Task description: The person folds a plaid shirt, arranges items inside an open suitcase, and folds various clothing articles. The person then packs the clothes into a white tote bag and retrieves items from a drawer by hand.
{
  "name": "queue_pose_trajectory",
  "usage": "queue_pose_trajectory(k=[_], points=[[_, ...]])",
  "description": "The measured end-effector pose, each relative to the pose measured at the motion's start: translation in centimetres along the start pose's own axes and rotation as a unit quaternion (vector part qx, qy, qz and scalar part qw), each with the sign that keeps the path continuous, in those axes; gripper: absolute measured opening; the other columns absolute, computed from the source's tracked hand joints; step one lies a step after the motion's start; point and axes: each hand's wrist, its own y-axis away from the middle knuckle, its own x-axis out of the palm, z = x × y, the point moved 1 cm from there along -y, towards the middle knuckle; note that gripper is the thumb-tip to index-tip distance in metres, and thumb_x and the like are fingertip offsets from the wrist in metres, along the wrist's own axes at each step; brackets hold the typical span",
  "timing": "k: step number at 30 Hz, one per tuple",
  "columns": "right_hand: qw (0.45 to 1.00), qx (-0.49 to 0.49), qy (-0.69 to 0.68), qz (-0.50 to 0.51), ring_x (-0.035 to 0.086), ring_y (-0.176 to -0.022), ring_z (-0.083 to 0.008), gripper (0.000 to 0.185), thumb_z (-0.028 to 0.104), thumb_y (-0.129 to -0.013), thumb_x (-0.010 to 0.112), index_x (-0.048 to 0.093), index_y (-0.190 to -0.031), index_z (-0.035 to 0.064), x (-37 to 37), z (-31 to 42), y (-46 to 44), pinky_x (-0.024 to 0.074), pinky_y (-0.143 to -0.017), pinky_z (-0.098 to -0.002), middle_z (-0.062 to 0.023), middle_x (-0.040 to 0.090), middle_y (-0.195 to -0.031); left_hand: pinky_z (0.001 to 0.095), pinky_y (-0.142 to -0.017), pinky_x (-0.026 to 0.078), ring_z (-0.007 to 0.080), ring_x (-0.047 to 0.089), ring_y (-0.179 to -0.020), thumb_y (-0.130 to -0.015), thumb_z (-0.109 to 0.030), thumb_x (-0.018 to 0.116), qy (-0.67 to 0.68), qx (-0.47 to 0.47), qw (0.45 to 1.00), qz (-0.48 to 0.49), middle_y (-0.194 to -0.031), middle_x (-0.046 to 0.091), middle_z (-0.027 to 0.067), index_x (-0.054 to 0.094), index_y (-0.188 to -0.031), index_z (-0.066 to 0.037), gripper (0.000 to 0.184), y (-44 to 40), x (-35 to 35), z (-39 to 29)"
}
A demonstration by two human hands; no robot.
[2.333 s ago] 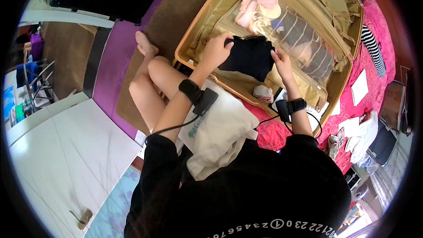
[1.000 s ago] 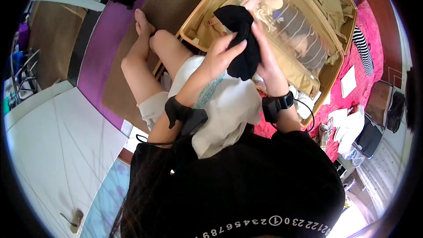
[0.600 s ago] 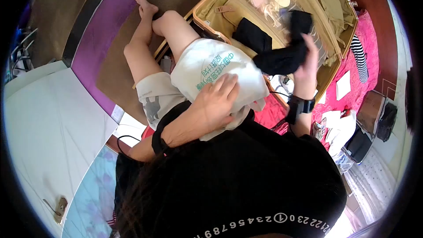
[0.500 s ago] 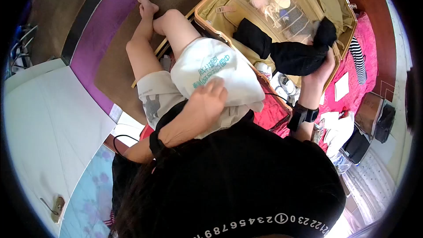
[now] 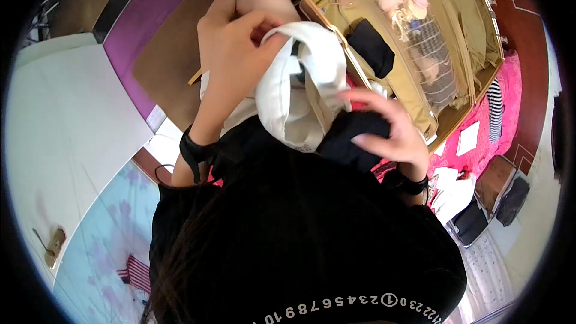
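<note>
My left hand (image 5: 246, 48) pinches the rim of a white cloth bag (image 5: 277, 99), which lies on my lap with its mouth held apart. Close to the bag's right side, my right hand (image 5: 390, 129) curves around a bundle of black cloth (image 5: 354, 138), thumb on top and fingers partly blurred. The inside of the bag is mostly hidden. Another folded black cloth (image 5: 371, 48) lies in the gold suitcase (image 5: 447, 135), beside a mesh pocket (image 5: 433, 63) that holds pink and pale items.
Right of the suitcase, a pink patterned bedspread (image 5: 510, 105) carries a striped black-and-white cloth (image 5: 495, 111), a white paper (image 5: 468, 138) and white clothing (image 5: 453, 198). A white panel (image 5: 78, 138) stands at the left. A red-striped cloth (image 5: 139, 273) lies at the lower left.
One black cloth now rests in the suitcase. My right hand has come back from the suitcase to the bag with the other black cloth. My left hand has lifted the bag's rim.
</note>
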Motion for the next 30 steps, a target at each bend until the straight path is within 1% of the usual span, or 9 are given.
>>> queue_pose_trajectory(k=[1, 2, 4, 6, 11, 23, 26, 28, 30], points=[[0.999, 0.016, -0.001, 0.043, 0.061, -0.104, -0.0251, 0.057, 0.010, -0.074, 0.067, 0.049, -0.127, 0.0060, 1.1, 0.5, -0.6, 0.0457, -0.089, -0.0326, -0.0166, 0.058, -0.121, 0.0214, -0.061, 0.048, 0.0086, 0.061, -0.069, -0.077, -0.006, 0.066, 0.009, -0.004, 1.000, 0.006, -0.078, 0.065, 0.0040, 0.066, -0.089, 0.000, 0.013, 0.0, -0.2, -0.1], [0.999, 0.010, 0.030, 0.043, 0.064, -0.090, -0.0326, 0.058, 0.012, -0.074, 0.067, 0.047, -0.128, 0.0087, 2.6, 0.1, -1.0, 0.0502, -0.079, -0.0366, -0.0207, 0.061, -0.110, 0.0201, -0.061, 0.048, 0.0064, 0.061, -0.070, -0.078, -0.004, 0.065, 0.019, -0.008, 1.000, 0.012, -0.079, 0.065, 0.0029, 0.065, -0.090, 0.001, 0.013, 0.0, -0.3, -0.2], [0.974, 0.123, 0.173, 0.076, 0.063, -0.076, -0.0385, 0.054, 0.019, -0.077, 0.066, 0.046, -0.126, 0.0085, 3.3, -0.3, -1.6, 0.0511, -0.068, -0.0433, -0.0237, 0.063, -0.090, 0.0196, -0.061, 0.047, 0.0062, 0.061, -0.069, -0.077, -0.004, 0.065, 0.101, -0.054, 0.993, 0.031, -0.078, 0.065, 0.0027, 0.065, -0.090, 0.001, 0.014, -0.2, -0.3, -1.3], [0.948, 0.156, 0.277, 0.034, 0.061, -0.066, -0.0396, 0.049, 0.027, -0.079, 0.064, 0.047, -0.121, 0.0075, 3.2, -1.6, -1.2, 0.0495, -0.062, -0.0471, -0.0228, 0.061, -0.071, 0.0188, -0.059, 0.046, 0.0056, 0.060, -0.067, -0.077, -0.003, 0.065, 0.116, -0.049, 0.991, 0.036, -0.076, 0.065, 0.0027, 0.066, -0.089, 0.002, 0.013, -0.2, -0.4, -1.1], [0.914, 0.201, 0.340, -0.095, 0.060, -0.063, -0.0391, 0.051, 0.026, -0.079, 0.064, 0.048, -0.124, 0.0070, 0.5, -0.8, -0.5, 0.0475, -0.060, -0.0459, -0.0226, 0.057, -0.061, 0.0181, -0.057, 0.045, 0.0044, 0.059, -0.063, -0.076, -0.005, 0.067, 0.123, -0.043, 0.990, 0.044, -0.071, 0.064, 0.0018, 0.067, -0.083, 0.002, 0.010, 0.2, -0.6, -0.7], [0.920, 0.177, 0.317, -0.147, 0.059, -0.063, -0.0389, 0.052, 0.017, -0.079, 0.060, 0.047, -0.128, 0.0047, -1.5, 0.4, -0.1, 0.0450, -0.061, -0.0433, -0.0250, 0.055, -0.063, 0.0228, -0.053, 0.042, 0.0101, 0.055, -0.057, -0.076, -0.022, 0.070, 0.065, 0.022, 0.995, 0.067, -0.061, 0.060, 0.0050, 0.066, -0.077, -0.001, 0.022, 0.1, 0.1, -1.4], [0.962, 0.116, 0.211, -0.128, 0.060, -0.077, -0.0383, 0.046, 0.016, -0.081, 0.058, 0.048, -0.124, 0.0011, -0.6, 0.3, -1.1, 0.0463, -0.069, -0.0417, -0.0268, 0.059, -0.077, 0.0244, -0.050, 0.038, 0.0102, 0.050, -0.053, -0.079, -0.025, 0.069, 0.146, -0.056, 0.983, 0.095, -0.056, 0.054, 0.0050, 0.062, -0.071, 0.000, 0.028, 0.3, 0.8, -2.0], [0.983, 0.001, 0.153, -0.100, 0.060, -0.088, -0.0380, 0.042, 0.015, -0.083, 0.057, 0.049, -0.121, -0.0005, 0.8, -1.0, -2.7, 0.0466, -0.076, -0.0407, -0.0278, 0.060, -0.089, 0.0224, -0.048, 0.035, 0.0065, 0.047, -0.052, -0.082, -0.023, 0.068, 0.138, -0.035, 0.980, 0.140, -0.056, 0.052, 0.0012, 0.062, -0.069, -0.001, 0.025, 0.4, 1.2, -3.2], [0.986, 0.050, 0.125, -0.093, 0.059, -0.098, -0.0341, 0.034, 0.014, -0.085, 0.055, 0.052, -0.116, 0.0003, 2.8, -3.9, -4.7, 0.0458, -0.083, -0.0393, -0.0256, 0.060, -0.103, 0.0244, -0.046, 0.028, 0.0046, 0.037, -0.050, -0.088, -0.025, 0.062, 0.115, 0.001, 0.977, 0.181, -0.054, 0.044, -0.0021, 0.057, -0.065, -0.001, 0.034, 0.6, 1.9, -4.2]])
